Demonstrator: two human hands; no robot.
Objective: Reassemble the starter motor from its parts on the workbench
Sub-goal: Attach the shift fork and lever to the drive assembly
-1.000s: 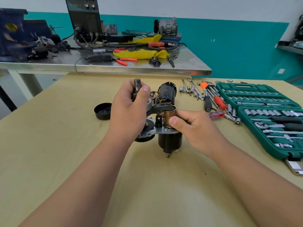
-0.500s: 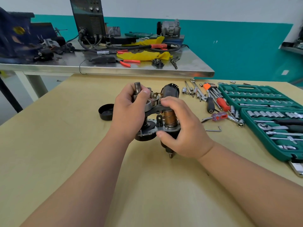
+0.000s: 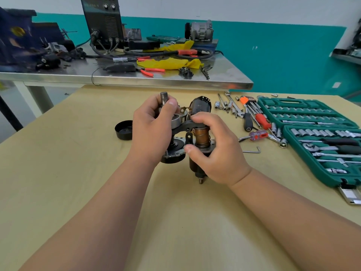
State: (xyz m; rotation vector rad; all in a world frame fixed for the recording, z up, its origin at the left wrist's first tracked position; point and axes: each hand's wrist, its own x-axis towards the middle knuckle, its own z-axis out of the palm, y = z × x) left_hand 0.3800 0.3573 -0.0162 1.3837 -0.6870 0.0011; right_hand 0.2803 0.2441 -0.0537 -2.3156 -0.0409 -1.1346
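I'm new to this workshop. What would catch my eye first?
On the workbench, both hands grip a half-assembled starter motor: the left hand around its shaft, the right hand around the copper-coloured coil. To the right lies an open green socket set beside loose tools.

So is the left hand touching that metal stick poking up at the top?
Touching. In the head view the left hand curls round the metal shaft, thumb against its side; only the tip pokes out.
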